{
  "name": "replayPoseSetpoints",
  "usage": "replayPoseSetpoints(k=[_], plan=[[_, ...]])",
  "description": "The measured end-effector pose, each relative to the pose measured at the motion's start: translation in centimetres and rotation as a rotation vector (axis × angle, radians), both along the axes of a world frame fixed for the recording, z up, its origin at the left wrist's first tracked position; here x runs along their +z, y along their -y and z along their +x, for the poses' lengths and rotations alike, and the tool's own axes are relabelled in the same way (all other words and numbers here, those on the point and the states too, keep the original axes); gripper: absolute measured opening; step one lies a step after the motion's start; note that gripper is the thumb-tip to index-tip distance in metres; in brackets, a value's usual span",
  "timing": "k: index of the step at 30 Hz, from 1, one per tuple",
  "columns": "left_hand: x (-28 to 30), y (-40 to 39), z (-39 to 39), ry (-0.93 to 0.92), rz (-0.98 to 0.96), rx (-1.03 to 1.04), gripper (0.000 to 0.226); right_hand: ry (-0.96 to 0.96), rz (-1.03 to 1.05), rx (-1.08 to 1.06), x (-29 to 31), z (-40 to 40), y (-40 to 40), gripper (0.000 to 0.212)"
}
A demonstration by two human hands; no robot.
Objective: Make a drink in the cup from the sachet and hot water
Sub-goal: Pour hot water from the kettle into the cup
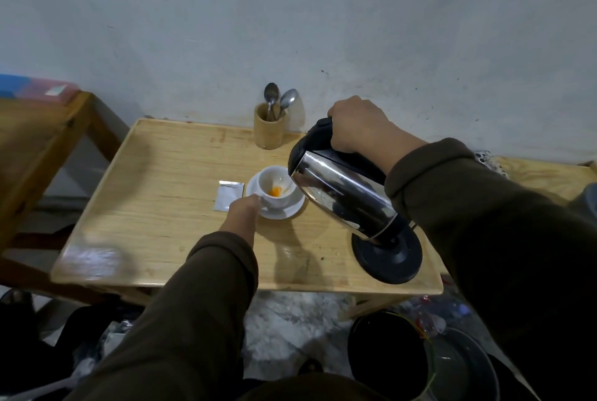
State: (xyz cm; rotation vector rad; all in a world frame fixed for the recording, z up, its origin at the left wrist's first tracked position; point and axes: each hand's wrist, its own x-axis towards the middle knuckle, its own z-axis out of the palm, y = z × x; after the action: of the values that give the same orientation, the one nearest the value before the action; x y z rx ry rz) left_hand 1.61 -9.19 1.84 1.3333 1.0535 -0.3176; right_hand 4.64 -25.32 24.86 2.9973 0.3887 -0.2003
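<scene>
A white cup (274,182) stands on a white saucer (298,205) in the middle of the wooden table (161,206), with orange powder in its bottom. My left hand (242,214) grips the cup at its near left side. My right hand (358,126) holds the black handle of a steel kettle (342,193), tilted with its spout over the cup's right rim. No stream of water can be made out. A torn silver sachet (228,195) lies flat just left of the saucer.
The kettle's black base (391,261) sits at the table's near right. A wooden holder (269,129) with two spoons stands by the wall behind the cup. A wooden chair (35,142) is at the left, a dark bucket (387,349) on the floor.
</scene>
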Motion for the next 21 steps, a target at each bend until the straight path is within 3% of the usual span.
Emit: replayPoseSetpoints(k=[21], plan=[[0.5,0.1,-0.1,-0.013,-0.017,-0.012,0.050,-0.007,-0.076,0.009,0.7,0.8,-1.3,0.025]])
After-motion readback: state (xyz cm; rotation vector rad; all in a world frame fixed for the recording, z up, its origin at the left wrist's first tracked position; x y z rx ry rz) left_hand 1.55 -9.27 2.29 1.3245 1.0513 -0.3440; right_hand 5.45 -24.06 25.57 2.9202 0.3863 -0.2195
